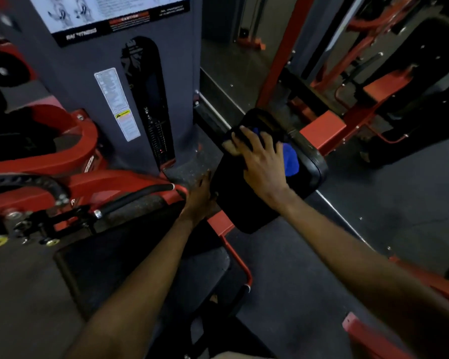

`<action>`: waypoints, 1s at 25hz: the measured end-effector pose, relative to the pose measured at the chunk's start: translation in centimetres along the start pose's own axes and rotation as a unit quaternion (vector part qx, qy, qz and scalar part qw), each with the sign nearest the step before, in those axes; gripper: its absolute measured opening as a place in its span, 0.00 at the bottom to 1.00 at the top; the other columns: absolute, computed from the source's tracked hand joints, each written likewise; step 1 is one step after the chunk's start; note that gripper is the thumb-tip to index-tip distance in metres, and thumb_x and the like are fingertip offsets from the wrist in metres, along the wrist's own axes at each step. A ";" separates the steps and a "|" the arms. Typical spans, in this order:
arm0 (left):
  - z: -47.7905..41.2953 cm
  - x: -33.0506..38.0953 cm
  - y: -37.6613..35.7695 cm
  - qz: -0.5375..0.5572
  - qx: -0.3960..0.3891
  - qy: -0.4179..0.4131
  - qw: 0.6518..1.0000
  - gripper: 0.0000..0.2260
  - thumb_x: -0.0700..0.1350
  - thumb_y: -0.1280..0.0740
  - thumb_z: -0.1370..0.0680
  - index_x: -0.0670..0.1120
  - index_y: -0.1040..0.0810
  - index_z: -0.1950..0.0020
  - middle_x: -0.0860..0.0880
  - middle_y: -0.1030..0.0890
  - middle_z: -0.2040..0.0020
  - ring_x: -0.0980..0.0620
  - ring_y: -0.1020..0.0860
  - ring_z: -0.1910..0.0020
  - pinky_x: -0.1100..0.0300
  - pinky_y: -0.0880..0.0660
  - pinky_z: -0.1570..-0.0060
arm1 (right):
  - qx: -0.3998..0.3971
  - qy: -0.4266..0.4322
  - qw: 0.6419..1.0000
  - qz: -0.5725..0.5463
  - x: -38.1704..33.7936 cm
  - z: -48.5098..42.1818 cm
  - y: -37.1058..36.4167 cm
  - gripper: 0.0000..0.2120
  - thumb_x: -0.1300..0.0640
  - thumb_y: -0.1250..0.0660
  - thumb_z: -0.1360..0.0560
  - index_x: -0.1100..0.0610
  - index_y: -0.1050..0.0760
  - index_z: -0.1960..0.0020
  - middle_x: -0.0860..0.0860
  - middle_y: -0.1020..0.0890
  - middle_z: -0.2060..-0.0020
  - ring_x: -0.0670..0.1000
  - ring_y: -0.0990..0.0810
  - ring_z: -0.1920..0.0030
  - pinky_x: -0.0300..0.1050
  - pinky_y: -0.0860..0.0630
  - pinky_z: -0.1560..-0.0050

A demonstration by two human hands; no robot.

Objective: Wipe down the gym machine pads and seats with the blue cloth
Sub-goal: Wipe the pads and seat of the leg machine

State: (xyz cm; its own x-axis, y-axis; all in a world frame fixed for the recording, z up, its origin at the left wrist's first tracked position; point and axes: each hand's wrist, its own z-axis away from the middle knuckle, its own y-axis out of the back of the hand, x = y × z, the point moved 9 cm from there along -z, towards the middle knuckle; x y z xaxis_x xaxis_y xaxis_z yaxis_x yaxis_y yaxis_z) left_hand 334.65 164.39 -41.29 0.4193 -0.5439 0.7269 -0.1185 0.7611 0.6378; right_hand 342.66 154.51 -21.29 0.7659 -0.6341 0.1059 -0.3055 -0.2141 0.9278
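A black padded seat (pixel 233 198) on a red frame sits in the middle of the head view. My right hand (pixel 259 161) lies flat on its upper part with fingers spread, pressing the blue cloth (pixel 290 161) against the pad; most of the cloth is hidden under the palm and only a bunched blue end shows at the right. My left hand (pixel 200 198) grips the seat's left edge, its fingers hidden under the pad.
A grey weight-stack tower (pixel 109 94) with labels stands behind left. Red machine arms and a black handle (pixel 138 195) lie at the left. A red frame tube (pixel 322 133) runs right of the seat. Dark rubber floor (pixel 373 203) surrounds it, with more red machines at back right.
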 end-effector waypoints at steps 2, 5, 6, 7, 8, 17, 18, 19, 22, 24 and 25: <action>-0.7 -1.8 -1.0 0.076 0.031 0.030 0.996 0.34 0.44 0.32 0.23 0.36 0.41 0.21 0.35 0.34 0.24 0.37 0.34 0.25 0.48 0.37 0.26 | -0.113 0.047 0.986 0.113 0.3 -3.1 -4.1 0.28 0.59 0.36 0.24 0.54 0.32 0.24 0.57 0.32 0.24 0.65 0.32 0.29 0.64 0.36 0.33; -2.0 -3.5 -5.1 0.140 0.019 0.073 0.987 0.29 0.41 0.31 0.20 0.40 0.36 0.21 0.36 0.33 0.24 0.39 0.34 0.24 0.54 0.39 0.25 | -0.228 0.116 0.937 0.238 -0.3 -3.4 -9.7 0.30 0.52 0.37 0.21 0.57 0.38 0.21 0.58 0.40 0.21 0.64 0.44 0.21 0.66 0.48 0.24; -2.2 -3.9 -6.7 0.165 0.011 0.077 0.983 0.29 0.42 0.32 0.20 0.42 0.37 0.20 0.38 0.34 0.23 0.41 0.35 0.23 0.55 0.40 0.25 | -0.244 0.136 0.923 0.265 -0.9 -3.3 -11.2 0.32 0.50 0.37 0.21 0.58 0.40 0.20 0.58 0.40 0.20 0.63 0.46 0.21 0.66 0.51 0.23; -2.5 -4.1 -8.1 0.186 -0.002 0.076 0.980 0.29 0.43 0.32 0.19 0.44 0.38 0.19 0.40 0.35 0.22 0.42 0.36 0.23 0.55 0.39 0.24 | -0.254 0.147 0.914 0.281 -1.4 -3.7 -12.6 0.33 0.49 0.38 0.21 0.59 0.41 0.20 0.59 0.40 0.20 0.63 0.47 0.20 0.65 0.53 0.22; -2.8 -3.9 -9.4 0.204 -0.011 0.076 0.976 0.30 0.45 0.33 0.19 0.46 0.40 0.19 0.41 0.37 0.21 0.43 0.37 0.22 0.54 0.39 0.24 | -0.261 0.154 0.909 0.285 -2.0 -4.1 -13.8 0.32 0.49 0.39 0.21 0.59 0.40 0.20 0.59 0.39 0.21 0.63 0.47 0.20 0.65 0.54 0.22; -5.5 -1.6 -13.4 0.333 -0.029 0.110 0.936 0.52 0.68 0.32 0.26 0.43 0.57 0.17 0.41 0.55 0.17 0.39 0.48 0.19 0.46 0.41 0.23 | -0.297 0.151 0.919 0.212 -1.3 -5.9 -13.0 0.29 0.49 0.40 0.20 0.58 0.36 0.22 0.56 0.36 0.21 0.58 0.46 0.19 0.62 0.53 0.22; -5.6 -2.0 -13.1 0.346 -0.028 0.111 0.931 0.54 0.70 0.33 0.30 0.44 0.56 0.17 0.42 0.54 0.17 0.39 0.47 0.19 0.42 0.40 0.24 | -0.283 0.149 0.923 0.216 -0.6 -6.3 -11.6 0.30 0.49 0.38 0.21 0.59 0.36 0.22 0.56 0.36 0.21 0.58 0.46 0.19 0.62 0.52 0.22; -5.6 -2.4 -12.9 0.354 -0.027 0.116 0.928 0.56 0.71 0.33 0.32 0.45 0.56 0.16 0.44 0.53 0.17 0.40 0.46 0.19 0.40 0.39 0.25 | -0.273 0.148 0.923 0.226 -0.2 -6.6 -10.9 0.31 0.48 0.37 0.22 0.59 0.35 0.22 0.56 0.35 0.22 0.59 0.45 0.20 0.62 0.52 0.22; -5.8 -2.8 -12.5 0.359 -0.011 0.107 0.927 0.54 0.68 0.30 0.30 0.44 0.53 0.17 0.43 0.51 0.17 0.41 0.45 0.20 0.42 0.39 0.24 | -0.280 0.159 0.904 0.279 -1.3 -7.1 -12.6 0.29 0.45 0.38 0.24 0.60 0.30 0.27 0.61 0.28 0.28 0.64 0.38 0.24 0.65 0.51 0.23; -5.8 -3.4 -13.0 0.351 0.006 0.098 0.931 0.48 0.63 0.28 0.25 0.43 0.51 0.17 0.41 0.48 0.18 0.40 0.43 0.20 0.48 0.38 0.25 | -0.313 0.174 0.882 0.307 -3.1 -7.2 -15.7 0.24 0.44 0.39 0.25 0.55 0.25 0.33 0.60 0.22 0.36 0.65 0.30 0.31 0.68 0.47 0.24; -5.7 -3.9 -13.4 0.344 0.017 0.101 0.933 0.46 0.61 0.29 0.23 0.42 0.49 0.17 0.41 0.47 0.18 0.40 0.41 0.21 0.50 0.38 0.26 | -0.332 0.178 0.871 0.314 -3.9 -7.0 -17.5 0.23 0.44 0.39 0.25 0.53 0.24 0.35 0.60 0.21 0.38 0.64 0.28 0.34 0.68 0.45 0.25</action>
State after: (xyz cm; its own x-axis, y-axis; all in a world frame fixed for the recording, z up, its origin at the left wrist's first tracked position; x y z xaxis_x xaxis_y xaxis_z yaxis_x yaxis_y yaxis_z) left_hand 339.76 158.33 -54.09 0.3941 0.1493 0.9069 -0.4489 0.8923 0.0482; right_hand 348.97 165.93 -35.41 0.7291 -0.1749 0.6617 -0.4236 0.6440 0.6370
